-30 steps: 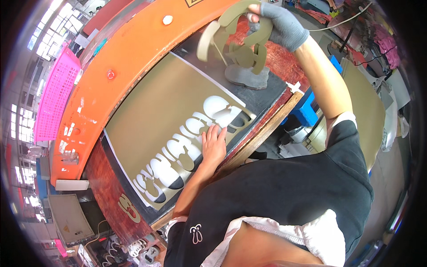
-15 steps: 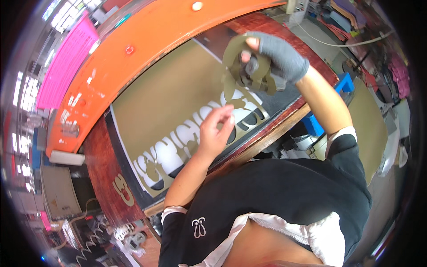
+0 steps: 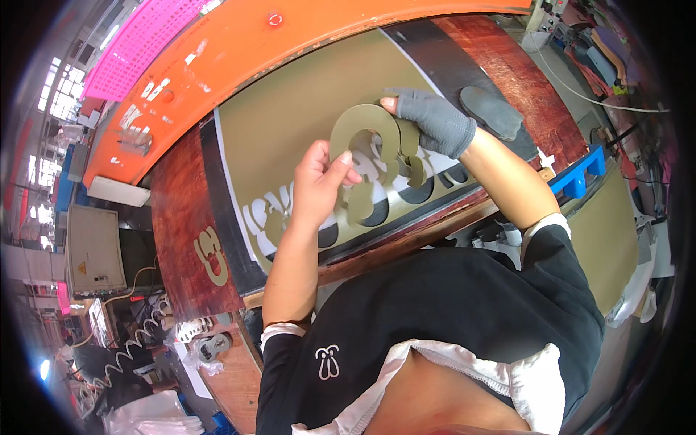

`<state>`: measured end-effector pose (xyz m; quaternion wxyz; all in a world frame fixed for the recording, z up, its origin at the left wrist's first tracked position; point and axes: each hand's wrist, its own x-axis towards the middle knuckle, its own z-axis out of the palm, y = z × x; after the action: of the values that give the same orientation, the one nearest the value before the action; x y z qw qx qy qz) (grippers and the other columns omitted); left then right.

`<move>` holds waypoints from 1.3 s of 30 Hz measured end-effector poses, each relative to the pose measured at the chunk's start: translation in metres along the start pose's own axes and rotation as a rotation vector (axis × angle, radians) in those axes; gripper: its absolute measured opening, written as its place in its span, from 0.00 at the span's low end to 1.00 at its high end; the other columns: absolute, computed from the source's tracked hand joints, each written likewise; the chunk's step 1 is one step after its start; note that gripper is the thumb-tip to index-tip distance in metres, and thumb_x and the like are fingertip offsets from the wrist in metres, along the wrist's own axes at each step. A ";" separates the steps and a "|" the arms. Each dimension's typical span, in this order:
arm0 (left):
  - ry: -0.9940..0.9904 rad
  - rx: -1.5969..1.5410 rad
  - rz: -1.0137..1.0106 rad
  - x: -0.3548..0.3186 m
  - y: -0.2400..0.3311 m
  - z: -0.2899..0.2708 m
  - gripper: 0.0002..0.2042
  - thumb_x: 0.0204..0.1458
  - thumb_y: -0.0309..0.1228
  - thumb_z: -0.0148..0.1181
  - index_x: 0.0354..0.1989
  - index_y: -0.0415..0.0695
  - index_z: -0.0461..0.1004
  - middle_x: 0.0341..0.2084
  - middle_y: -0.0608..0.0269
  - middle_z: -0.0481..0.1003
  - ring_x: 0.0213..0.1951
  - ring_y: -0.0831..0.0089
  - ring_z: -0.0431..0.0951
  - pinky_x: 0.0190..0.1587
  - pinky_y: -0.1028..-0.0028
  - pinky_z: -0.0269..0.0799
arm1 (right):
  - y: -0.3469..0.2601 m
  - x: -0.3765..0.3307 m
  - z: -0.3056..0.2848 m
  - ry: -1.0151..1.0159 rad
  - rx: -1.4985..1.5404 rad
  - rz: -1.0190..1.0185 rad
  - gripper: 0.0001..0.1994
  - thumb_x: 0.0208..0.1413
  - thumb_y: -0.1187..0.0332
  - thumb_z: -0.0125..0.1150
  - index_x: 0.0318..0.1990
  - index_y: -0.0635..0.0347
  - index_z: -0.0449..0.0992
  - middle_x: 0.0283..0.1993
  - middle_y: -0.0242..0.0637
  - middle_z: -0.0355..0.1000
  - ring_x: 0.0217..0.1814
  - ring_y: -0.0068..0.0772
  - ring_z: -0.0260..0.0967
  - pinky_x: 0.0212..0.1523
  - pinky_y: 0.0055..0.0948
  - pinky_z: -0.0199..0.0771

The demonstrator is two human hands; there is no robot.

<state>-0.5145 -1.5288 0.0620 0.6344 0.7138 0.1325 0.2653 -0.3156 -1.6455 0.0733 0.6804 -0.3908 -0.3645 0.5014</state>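
My right hand [image 3: 433, 119], in a grey glove, grips a stack of olive cut-out pieces [image 3: 373, 141] shaped like curved horseshoes, held above the bench. My bare left hand [image 3: 319, 185] pinches the lower left edge of the same stack. Below them lies a large olive sheet [image 3: 290, 109] with a row of cut-out holes [image 3: 406, 192] along its near edge, resting on a dark cutting board [image 3: 217, 210].
An orange machine beam [image 3: 217, 51] arches over the sheet's far side. A grey sole-shaped piece [image 3: 491, 110] lies on the red-brown bench at right. One olive cut-out [image 3: 210, 255] sits at the bench's left. Pink crate [image 3: 138, 51] at the back left, blue frame [image 3: 580, 177] right.
My right hand has brought the cut-out stack down from high at the right toward the middle. My left hand has lifted off the sheet and taken hold of the stack's edge.
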 end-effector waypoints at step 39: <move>-0.231 -0.071 -0.272 -0.027 -0.008 -0.103 0.21 0.50 0.33 0.63 0.50 0.37 0.69 0.40 0.61 0.74 0.43 0.72 0.73 0.47 0.73 0.69 | 0.011 0.026 0.087 -0.135 0.309 0.104 0.09 0.58 0.70 0.51 0.45 0.61 0.69 0.33 0.36 0.71 0.32 0.24 0.70 0.28 0.27 0.75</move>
<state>-0.5923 -1.4554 0.0538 0.7003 0.6922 0.1448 0.0978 -0.3914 -1.6036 0.1036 0.6797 -0.2654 -0.3072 0.6110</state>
